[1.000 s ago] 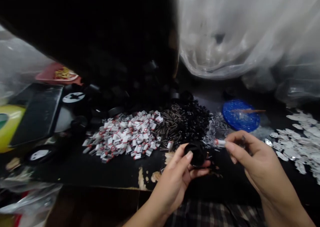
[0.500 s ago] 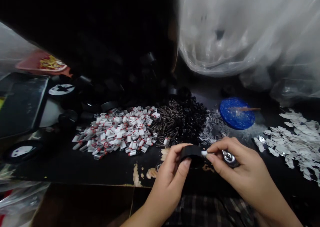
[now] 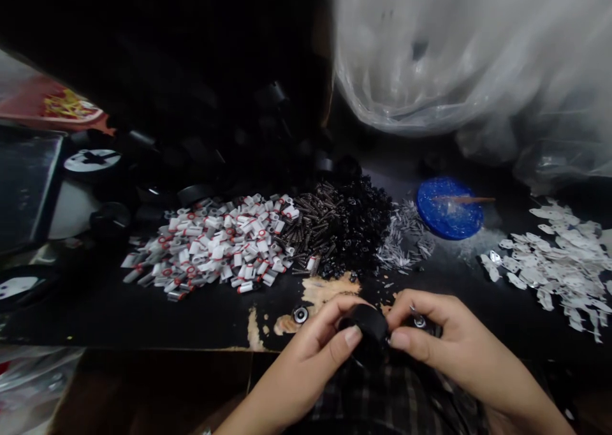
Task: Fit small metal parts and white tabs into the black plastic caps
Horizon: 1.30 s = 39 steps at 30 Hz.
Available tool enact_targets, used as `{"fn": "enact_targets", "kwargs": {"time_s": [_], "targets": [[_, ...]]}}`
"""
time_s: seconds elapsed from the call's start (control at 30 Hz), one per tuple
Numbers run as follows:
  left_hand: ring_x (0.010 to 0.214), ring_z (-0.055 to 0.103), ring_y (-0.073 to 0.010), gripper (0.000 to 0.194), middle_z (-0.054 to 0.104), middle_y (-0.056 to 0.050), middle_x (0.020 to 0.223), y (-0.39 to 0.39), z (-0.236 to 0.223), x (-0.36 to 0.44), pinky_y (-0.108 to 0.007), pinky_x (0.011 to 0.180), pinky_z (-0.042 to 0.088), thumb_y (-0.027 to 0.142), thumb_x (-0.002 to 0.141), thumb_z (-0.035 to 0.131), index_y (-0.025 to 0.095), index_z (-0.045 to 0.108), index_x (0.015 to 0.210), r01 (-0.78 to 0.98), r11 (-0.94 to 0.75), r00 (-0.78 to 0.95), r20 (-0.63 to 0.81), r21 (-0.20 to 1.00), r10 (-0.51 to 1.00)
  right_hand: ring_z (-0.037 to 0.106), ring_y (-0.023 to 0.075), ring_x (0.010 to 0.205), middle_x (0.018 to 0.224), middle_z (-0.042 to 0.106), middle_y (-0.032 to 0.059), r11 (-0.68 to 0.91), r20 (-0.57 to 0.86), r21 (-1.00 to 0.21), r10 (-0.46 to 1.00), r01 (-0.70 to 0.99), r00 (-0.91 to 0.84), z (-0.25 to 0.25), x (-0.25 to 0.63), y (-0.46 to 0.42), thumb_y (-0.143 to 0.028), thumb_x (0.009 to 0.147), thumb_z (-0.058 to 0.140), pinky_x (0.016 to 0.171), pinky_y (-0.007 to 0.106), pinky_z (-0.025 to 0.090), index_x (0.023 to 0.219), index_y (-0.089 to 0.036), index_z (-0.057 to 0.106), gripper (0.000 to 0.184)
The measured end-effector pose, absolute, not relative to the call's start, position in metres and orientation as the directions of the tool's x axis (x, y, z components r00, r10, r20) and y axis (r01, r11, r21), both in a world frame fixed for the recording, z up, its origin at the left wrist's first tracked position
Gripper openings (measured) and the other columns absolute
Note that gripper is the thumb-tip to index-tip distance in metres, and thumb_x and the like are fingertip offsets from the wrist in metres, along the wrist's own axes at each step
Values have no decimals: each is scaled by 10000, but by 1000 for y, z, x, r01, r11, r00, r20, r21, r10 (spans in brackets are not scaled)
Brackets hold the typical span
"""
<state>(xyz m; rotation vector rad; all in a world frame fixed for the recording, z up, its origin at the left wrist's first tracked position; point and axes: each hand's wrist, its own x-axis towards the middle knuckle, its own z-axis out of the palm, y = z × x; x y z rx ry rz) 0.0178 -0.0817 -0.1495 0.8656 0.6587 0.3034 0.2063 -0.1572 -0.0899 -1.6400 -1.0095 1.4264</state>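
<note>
My left hand [image 3: 318, 349] grips a round black plastic cap [image 3: 367, 323], thumb on its near rim and fingers around the far side. Against the cap's right side, the thumb and forefinger of my right hand [image 3: 454, 339] are pinched together. What sits between those fingertips is hidden. A dark tool with a silver metal tip [image 3: 419, 321] is tucked in the same right hand, its body mostly covered by the fingers. Just left of the cap, a small round metal-ringed part [image 3: 300, 314] lies on the table.
Across the black table [image 3: 191, 323] lie piles of white red-ended sleeves [image 3: 229, 240], springs [image 3: 315, 218], small black parts [image 3: 366, 221], thin grey pins [image 3: 404, 237] and flat white pieces [image 3: 564, 250]. A blue lid [image 3: 449, 221] bears a stick. Plastic sheeting [image 3: 430, 58] hangs behind.
Both hands have come lower and nearer, with the cap tilted. The white sleeve and spring seen at my right fingertips are no longer visible. The small round metal-ringed part has come into fuller view.
</note>
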Motion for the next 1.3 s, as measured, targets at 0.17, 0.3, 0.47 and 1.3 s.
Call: {"fn": "enact_targets", "kwargs": {"time_s": [0.17,0.3,0.47,1.3], "targets": [[870,661,-204,191,684,-35,976,-84,-145,20,-311,767,534,362,849,660,266,707,1006,-66,786,724,-513,615,462,636,164,768,805,706,-16,-400,-373,-888,915,227,155,-100,202,-152,-347,906,584,725,276,463,865,-235,688,158],[873,678,-197,194,691,-34,1022,-84,-148,25,-342,803,571,335,881,621,253,691,1043,-218,773,605,-539,596,586,590,198,796,906,687,16,-297,-73,-560,948,773,311,-117,204,-143,-233,928,541,784,364,362,972,-242,676,142],[893,688,-179,193,714,-51,1033,-82,-150,28,-305,832,563,294,908,592,226,653,1077,-248,763,576,-542,596,611,563,186,722,833,653,27,-201,23,-294,976,935,217,-132,200,-136,-180,926,535,754,365,311,885,-183,613,89],[1009,664,-166,230,712,-36,1107,-84,-152,27,-284,906,532,307,906,602,260,656,1125,-347,729,535,-514,590,671,582,145,820,908,663,-34,-75,83,-777,972,625,219,-112,186,-144,-152,899,616,765,315,374,992,-275,650,158]]}}
